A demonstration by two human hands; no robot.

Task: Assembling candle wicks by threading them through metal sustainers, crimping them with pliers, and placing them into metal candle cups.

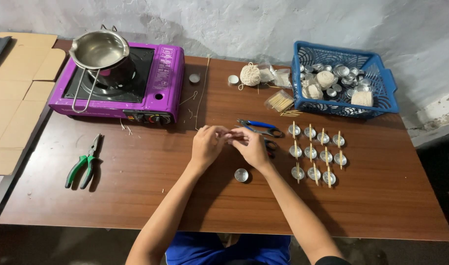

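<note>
My left hand [207, 143] and my right hand [250, 145] meet over the middle of the brown table [136, 196], fingertips pinched together on something small and thin that I cannot make out. A small empty metal cup [241, 174] sits on the table just below my hands. Blue-handled pliers [260, 127] and dark scissors [270, 145] lie right behind my right hand. To the right stand several metal cups [314, 153] in rows, each with a wooden stick laid across its top.
A purple portable stove [158, 83] with a steel pot [101, 51] stands back left. Green-handled pliers [84, 163] lie front left. A blue basket [387, 93] of metal cups and string balls sits back right, beside a twine ball [250, 75] and a stick bundle [279, 101]. Cardboard [13, 93] lies left.
</note>
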